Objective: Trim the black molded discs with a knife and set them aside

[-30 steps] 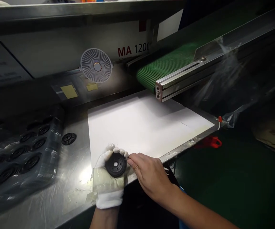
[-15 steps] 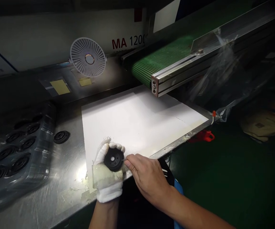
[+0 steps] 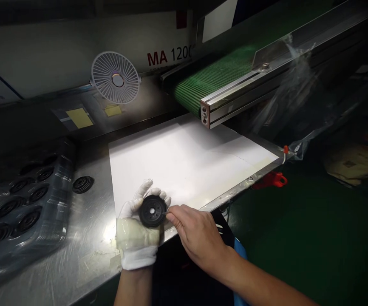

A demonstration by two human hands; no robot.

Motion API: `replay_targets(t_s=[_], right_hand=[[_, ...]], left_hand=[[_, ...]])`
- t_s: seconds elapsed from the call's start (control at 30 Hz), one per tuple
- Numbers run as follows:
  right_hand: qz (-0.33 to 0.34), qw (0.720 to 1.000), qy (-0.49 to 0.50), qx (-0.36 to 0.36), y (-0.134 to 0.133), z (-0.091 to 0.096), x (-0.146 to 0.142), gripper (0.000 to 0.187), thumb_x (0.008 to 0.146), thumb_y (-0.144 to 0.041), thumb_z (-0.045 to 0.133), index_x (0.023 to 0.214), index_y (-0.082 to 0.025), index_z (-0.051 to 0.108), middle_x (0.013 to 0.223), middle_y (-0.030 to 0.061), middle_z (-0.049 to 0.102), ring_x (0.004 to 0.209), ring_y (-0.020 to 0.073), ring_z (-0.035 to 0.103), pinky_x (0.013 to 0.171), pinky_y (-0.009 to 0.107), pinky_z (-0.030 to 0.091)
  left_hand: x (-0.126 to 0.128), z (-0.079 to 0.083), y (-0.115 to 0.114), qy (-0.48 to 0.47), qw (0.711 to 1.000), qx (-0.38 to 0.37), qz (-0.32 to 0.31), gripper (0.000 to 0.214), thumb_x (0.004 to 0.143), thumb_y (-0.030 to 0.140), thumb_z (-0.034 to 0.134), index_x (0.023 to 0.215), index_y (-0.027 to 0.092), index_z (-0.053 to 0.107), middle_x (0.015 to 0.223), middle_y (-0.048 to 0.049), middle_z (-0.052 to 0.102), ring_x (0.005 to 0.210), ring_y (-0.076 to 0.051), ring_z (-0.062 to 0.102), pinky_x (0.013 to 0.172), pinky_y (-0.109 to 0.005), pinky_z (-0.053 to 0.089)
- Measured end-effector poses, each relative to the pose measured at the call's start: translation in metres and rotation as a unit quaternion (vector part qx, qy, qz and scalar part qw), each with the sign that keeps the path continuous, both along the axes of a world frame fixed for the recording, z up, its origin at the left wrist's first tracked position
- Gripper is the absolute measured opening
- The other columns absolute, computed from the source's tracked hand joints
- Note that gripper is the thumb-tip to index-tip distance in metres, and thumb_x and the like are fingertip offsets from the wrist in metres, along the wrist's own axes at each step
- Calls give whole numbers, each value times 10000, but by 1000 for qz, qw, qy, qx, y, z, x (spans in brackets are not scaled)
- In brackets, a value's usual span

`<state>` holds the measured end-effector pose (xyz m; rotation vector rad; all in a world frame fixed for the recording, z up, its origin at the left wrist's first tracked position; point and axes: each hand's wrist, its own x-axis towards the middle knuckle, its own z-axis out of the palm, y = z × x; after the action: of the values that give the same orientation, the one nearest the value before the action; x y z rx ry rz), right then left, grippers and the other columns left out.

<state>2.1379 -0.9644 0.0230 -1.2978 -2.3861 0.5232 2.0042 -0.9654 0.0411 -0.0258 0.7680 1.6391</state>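
Observation:
My left hand [image 3: 136, 221], in a white glove with a pale band of tape round the palm, holds a round black wheel-like part [image 3: 153, 219]. The part has a centre hole and smaller holes round it, and its flat face is turned up toward me. My bare right hand [image 3: 195, 227] pinches a thin, small tool [image 3: 166, 213] whose tip meets the right rim of the part; what kind of tool it is I cannot make out. Both hands are over the front edge of a white sheet [image 3: 184, 157] on the metal table.
A similar black ringed part [image 3: 83, 184] lies on the metal table [image 3: 85, 221]. Left of it stands a clear plastic tray [image 3: 55, 212] with several black parts. Behind are a small fan [image 3: 116, 78] and a green conveyor belt [image 3: 216, 74]. A red-handled thing [image 3: 275, 179] hangs by the table edge.
My left hand has turned slightly and its wrist has shifted left, with the thumb spread further from the black part. The right hand keeps its pinch at the rim.

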Motion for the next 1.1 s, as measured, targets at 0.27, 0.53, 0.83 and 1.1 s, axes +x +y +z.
replay_targets(t_s=[0.27,0.53,0.83,1.1], right_hand=[[-9,1000,-8,15,-8,-4,-12,267,990,-340,328,880,-234,546,762,-5,608,689,159,559,593,272,283],[-15,1000,-1,19,0,-1,-6,281,997,-347,310,888,-230,542,780,-1,606,688,154,546,587,270,269],[-7,999,-12,36,-7,-4,-15,269,988,-345,336,838,-234,528,729,-14,585,643,154,524,563,291,223],[-38,999,4,23,0,-6,-4,250,992,-346,330,897,-243,537,767,-15,594,682,158,546,590,282,263]], left_hand=[[11,-12,14,12,991,26,128,128,780,141,594,894,188,631,675,32,576,645,-95,578,744,-279,525],[0,-6,6,-18,1000,2,18,309,758,191,525,1043,141,633,823,-85,647,811,-228,629,764,-429,531],[8,-8,14,6,991,33,132,141,786,137,566,903,167,640,735,-5,619,738,-129,604,831,-347,512],[3,-9,11,-36,998,20,49,221,740,158,552,937,133,649,698,-39,606,695,-167,605,735,-367,532]])
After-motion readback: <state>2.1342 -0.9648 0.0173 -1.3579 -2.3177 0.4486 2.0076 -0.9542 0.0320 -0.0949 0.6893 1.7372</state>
